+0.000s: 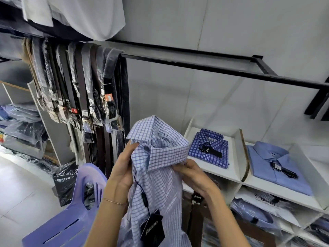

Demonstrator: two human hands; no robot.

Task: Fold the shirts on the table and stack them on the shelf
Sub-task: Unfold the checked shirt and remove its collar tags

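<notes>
Head view: your left hand [122, 168] and right hand [193, 172] both pinch the checked shirt [160, 157] at its collar, held unfolded beside the shelf [222, 175]. Square the collar before folding.

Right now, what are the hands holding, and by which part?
Both hands hold the checked shirt up by its collar: the left hand grips the collar's left side, the right hand pinches its right side.

Head-worn wide-angle view, looking forward and down, close on the hands [156, 168], shelf [236, 177] beyond
</notes>
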